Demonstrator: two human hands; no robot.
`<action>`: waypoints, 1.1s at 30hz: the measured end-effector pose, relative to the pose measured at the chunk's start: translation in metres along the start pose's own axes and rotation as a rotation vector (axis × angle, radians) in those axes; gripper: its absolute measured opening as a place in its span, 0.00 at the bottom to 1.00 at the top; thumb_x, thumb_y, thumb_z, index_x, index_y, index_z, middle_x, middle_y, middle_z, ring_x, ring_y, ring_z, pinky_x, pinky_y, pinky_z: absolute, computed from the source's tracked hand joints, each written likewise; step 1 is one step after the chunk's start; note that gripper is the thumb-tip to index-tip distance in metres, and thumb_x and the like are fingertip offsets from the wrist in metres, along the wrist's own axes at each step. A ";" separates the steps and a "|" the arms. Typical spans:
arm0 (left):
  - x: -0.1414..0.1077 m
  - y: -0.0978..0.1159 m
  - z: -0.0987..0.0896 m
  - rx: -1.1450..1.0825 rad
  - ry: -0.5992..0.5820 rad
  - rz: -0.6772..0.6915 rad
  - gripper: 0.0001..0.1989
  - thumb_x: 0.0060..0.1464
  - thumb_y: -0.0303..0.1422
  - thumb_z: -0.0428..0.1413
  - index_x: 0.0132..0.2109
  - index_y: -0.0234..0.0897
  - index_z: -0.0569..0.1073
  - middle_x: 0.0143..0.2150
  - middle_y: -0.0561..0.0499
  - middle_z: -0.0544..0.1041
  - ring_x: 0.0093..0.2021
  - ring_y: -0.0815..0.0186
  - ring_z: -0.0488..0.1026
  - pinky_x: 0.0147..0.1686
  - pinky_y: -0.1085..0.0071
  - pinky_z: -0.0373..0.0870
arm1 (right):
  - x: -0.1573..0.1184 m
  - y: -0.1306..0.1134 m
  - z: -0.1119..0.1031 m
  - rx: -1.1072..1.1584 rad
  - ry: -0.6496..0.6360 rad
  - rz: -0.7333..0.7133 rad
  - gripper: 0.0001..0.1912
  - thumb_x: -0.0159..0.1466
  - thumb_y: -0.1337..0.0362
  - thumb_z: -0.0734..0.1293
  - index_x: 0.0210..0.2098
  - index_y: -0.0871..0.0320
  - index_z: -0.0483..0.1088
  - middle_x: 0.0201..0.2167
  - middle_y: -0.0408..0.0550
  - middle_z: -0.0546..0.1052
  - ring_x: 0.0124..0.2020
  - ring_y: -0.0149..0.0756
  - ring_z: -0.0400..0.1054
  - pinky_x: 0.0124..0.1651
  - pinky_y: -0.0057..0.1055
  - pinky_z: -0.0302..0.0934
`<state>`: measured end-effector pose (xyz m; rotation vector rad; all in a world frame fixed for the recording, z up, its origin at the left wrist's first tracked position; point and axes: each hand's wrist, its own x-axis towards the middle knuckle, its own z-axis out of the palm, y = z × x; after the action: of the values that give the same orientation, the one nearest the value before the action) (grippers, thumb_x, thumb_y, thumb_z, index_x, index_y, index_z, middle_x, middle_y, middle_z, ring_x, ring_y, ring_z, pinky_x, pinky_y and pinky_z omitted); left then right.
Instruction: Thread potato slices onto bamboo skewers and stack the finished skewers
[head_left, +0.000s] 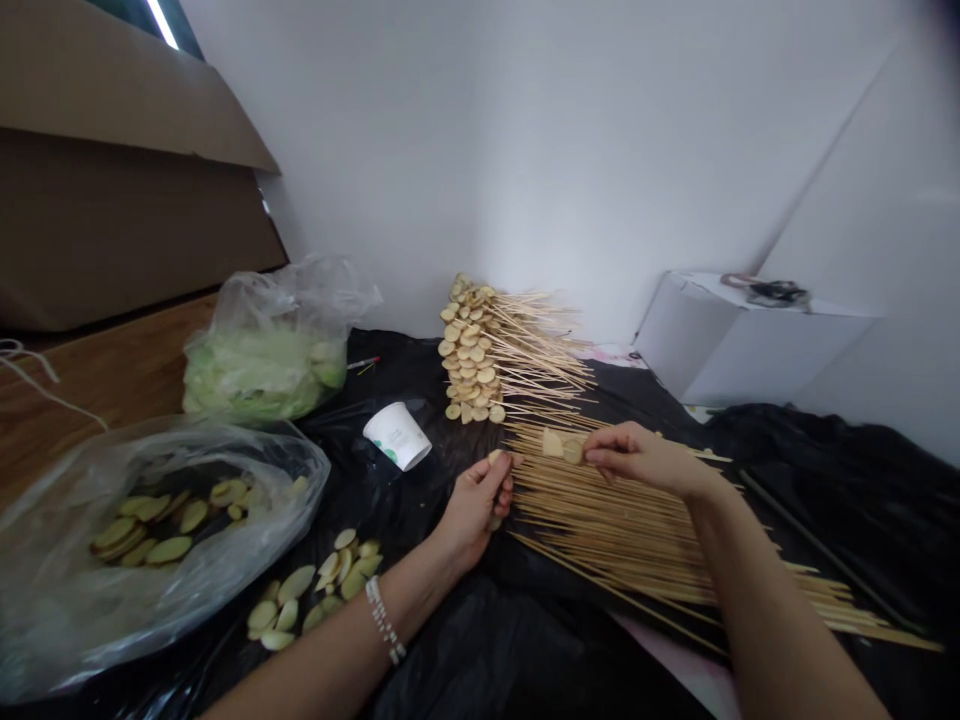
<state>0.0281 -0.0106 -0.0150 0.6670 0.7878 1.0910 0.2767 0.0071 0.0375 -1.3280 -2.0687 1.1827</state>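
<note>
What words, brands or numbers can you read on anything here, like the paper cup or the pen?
Nothing can be read: the green print on the white paper cup is too small and blurred to make out, and no lettering is legible on the pen.

Left forearm (322, 665) bare — white beaded bracelet (385, 620) low on it — right forearm (780, 600) bare too

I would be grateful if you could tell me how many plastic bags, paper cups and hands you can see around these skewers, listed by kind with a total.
Plastic bags: 2
Paper cups: 1
Hands, left hand and right hand: 2
Total: 5
</note>
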 end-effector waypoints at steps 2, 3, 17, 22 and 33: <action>-0.002 0.000 0.001 0.004 -0.025 -0.015 0.18 0.46 0.41 0.64 0.39 0.30 0.76 0.22 0.58 0.62 0.18 0.81 0.55 0.14 0.85 0.48 | 0.003 -0.002 0.006 -0.023 0.004 -0.020 0.17 0.61 0.53 0.62 0.34 0.61 0.73 0.19 0.40 0.68 0.22 0.27 0.59 0.27 0.25 0.53; -0.002 0.001 0.001 -0.003 -0.029 -0.018 0.18 0.46 0.40 0.63 0.40 0.31 0.76 0.22 0.58 0.63 0.18 0.81 0.55 0.15 0.85 0.48 | 0.004 -0.003 0.008 -0.037 0.006 -0.023 0.17 0.62 0.53 0.62 0.34 0.61 0.73 0.19 0.40 0.68 0.22 0.27 0.59 0.27 0.26 0.53; 0.000 0.022 -0.007 -0.273 0.059 -0.168 0.15 0.60 0.35 0.50 0.42 0.26 0.75 0.26 0.49 0.70 0.21 0.76 0.64 0.18 0.82 0.62 | 0.009 -0.015 0.026 -0.084 0.000 -0.100 0.13 0.63 0.58 0.60 0.28 0.59 0.69 0.21 0.41 0.69 0.25 0.29 0.63 0.31 0.27 0.57; 0.000 0.028 -0.009 -0.215 0.104 -0.102 0.14 0.52 0.19 0.54 0.47 0.29 0.73 0.29 0.49 0.72 0.22 0.77 0.66 0.18 0.84 0.62 | 0.010 -0.018 0.033 -0.105 0.013 -0.106 0.14 0.64 0.58 0.60 0.27 0.59 0.69 0.22 0.41 0.69 0.25 0.28 0.62 0.31 0.26 0.57; 0.004 0.027 -0.017 -0.297 0.081 -0.085 0.03 0.53 0.23 0.57 0.37 0.29 0.74 0.31 0.50 0.72 0.22 0.80 0.65 0.17 0.87 0.62 | 0.009 -0.024 0.036 -0.122 0.013 -0.113 0.12 0.63 0.61 0.59 0.29 0.58 0.70 0.23 0.42 0.70 0.25 0.29 0.63 0.31 0.26 0.57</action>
<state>0.0017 0.0032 -0.0036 0.3373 0.6983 1.1343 0.2342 -0.0050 0.0366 -1.2495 -2.2067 1.0119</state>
